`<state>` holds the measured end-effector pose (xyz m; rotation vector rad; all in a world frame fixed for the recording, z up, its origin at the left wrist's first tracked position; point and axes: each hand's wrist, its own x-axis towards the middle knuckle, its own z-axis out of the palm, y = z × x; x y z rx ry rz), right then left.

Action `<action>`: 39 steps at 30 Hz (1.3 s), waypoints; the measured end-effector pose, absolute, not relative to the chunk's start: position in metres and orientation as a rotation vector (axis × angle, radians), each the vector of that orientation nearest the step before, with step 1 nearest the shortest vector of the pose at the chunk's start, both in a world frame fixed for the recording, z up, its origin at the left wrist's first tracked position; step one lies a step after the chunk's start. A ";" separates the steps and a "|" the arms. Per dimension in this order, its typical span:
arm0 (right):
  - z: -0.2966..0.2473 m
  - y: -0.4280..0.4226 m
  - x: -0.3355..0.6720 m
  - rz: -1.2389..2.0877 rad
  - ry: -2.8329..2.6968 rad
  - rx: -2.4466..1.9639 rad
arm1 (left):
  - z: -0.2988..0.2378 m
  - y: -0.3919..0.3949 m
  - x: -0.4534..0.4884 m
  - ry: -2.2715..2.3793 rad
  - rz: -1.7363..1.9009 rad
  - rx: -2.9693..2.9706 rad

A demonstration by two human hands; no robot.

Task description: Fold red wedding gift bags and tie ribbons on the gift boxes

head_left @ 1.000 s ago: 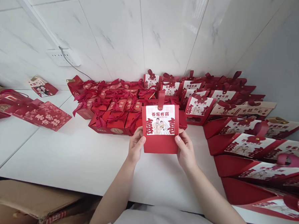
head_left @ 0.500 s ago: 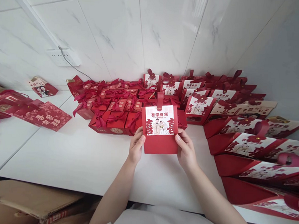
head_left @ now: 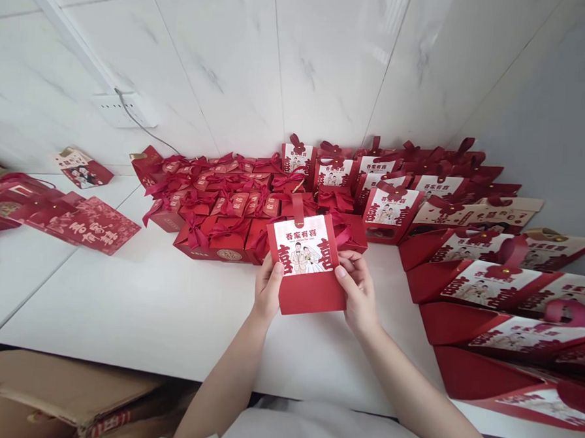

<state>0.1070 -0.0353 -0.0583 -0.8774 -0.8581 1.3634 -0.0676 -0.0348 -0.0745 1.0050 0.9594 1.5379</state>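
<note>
Both my hands hold a red gift bag with a white front panel showing a drawn couple and red characters, and a red strap on top. My left hand pinches its left edge, thumb on the front. My right hand grips its right edge, thumb on the front too. The bag is tilted a little to the left above the white table. Just behind it stand small red ribboned boxes.
Upright finished gift bags line the back wall. Flat red bags are stacked along the right edge. Larger red bags lie at the left. A cardboard box sits below the table's front edge. A wall socket has a cable.
The bag has come down and slightly toward me and tipped to the left. Both hands kept their hold and moved with it.
</note>
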 end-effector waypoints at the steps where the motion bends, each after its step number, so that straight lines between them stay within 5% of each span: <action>1: -0.058 -0.035 0.107 1.373 -0.842 -0.873 | -0.072 -0.035 -0.067 0.957 1.531 1.008; 15: -0.056 -0.033 0.117 1.298 -1.026 -0.900 | -0.061 -0.034 -0.069 0.896 1.566 0.740; 22: -0.040 -0.039 0.140 1.279 -1.515 -0.849 | -0.061 -0.032 -0.070 0.952 1.255 0.845; 32: -0.033 -0.042 0.152 0.524 -1.875 -1.011 | -0.058 -0.041 -0.058 1.111 1.308 1.986; 39: -0.028 -0.049 0.139 0.110 -1.980 -1.044 | -0.052 -0.050 -0.053 1.087 1.274 2.238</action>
